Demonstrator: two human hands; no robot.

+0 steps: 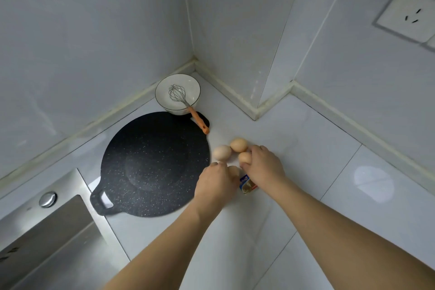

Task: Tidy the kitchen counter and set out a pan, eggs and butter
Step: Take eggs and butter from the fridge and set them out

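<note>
The pan (155, 165) lay flat on the table (306, 172) beside the sink (47, 231), its near loop handle toward the sink edge and its far handle running under the bowl (177, 94) in the corner. A whisk (186, 103) leaned in the bowl, its orange grip hanging out over the pan's far handle — parked there, I judged, to keep it within reach of the eggs.

Four eggs sat in a tight cluster just right of the pan. The two far eggs, the pale one (222, 152) and the browner one (239, 145), rested free on the table. The left hand (217, 183) curled over the near egg (233, 170), grasping it; the right hand (263, 167) had its fingers wrapped round the fourth egg (245, 157). Both hands seemed to be nesting the eggs against each other so none would roll on the slick surface — a judgement, not a certainty.

The butter (247, 185), a small wrapped portion, lay on the table between the wrists, just behind the eggs and partly hidden by the right hand. Pan, eggs and butter were thus all close together, so the setting-out looked nearly finished.
</note>
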